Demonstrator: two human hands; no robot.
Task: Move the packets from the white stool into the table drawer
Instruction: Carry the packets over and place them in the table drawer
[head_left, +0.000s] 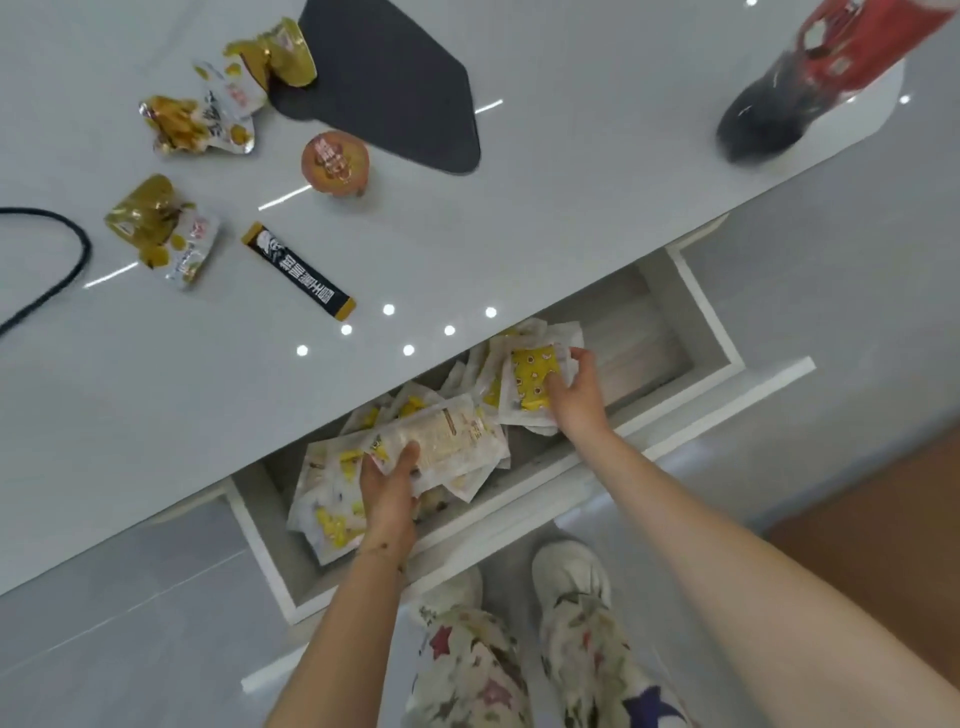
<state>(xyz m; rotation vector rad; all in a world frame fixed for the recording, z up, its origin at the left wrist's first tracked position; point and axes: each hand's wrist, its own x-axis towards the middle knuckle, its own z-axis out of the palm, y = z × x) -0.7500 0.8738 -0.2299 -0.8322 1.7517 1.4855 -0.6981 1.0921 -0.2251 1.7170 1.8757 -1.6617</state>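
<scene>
Many packets (332, 504) fill the drawer (712, 325) under a glossy table (571, 182) — left hand (387, 493), right hand (581, 397), fingers (409, 454) each gripping one.

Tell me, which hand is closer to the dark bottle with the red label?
Right. The right hand grips a yellow packet in the drawer, on the side toward the bottle; the left hand grips packets farther left.

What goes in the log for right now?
left hand: holds pale packet | right hand: holds yellow packet | both in open drawer
</scene>
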